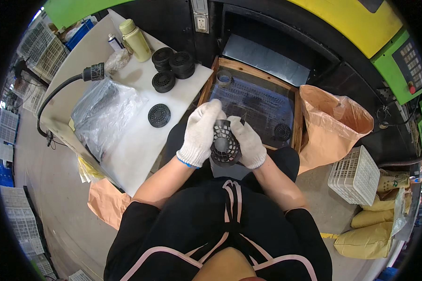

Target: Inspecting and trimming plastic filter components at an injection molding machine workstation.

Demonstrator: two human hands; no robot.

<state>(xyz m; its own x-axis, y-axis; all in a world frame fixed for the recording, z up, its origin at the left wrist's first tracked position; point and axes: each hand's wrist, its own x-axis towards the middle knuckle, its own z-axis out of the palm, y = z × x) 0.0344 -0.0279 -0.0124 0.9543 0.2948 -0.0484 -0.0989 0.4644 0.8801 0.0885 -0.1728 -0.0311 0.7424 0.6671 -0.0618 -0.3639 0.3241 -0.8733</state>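
Observation:
Between my white-gloved hands, in front of my chest, is a round black plastic grille [226, 144] with rows of slots around a solid centre, tilted so its slotted face shows. My left hand [198, 133] is closed on its left edge, fingers curled. On the other side my right hand [248, 143] grips the right edge; a thin dark piece pokes up near its fingertips, too small to name. A single matching grille [159, 115] lies flat on the white tabletop [131, 161] to my left. Farther back stand several stacks of grilles [182, 64].
A wood-framed bin [258, 73] beyond my hands holds a tape roll [224, 78] and another grille [282, 131]. A brown paper sack [330, 122] and white crate [354, 175] stand right. Clear plastic bag [105, 114], yellow-green bottle [135, 40] and black cable [56, 93] are left.

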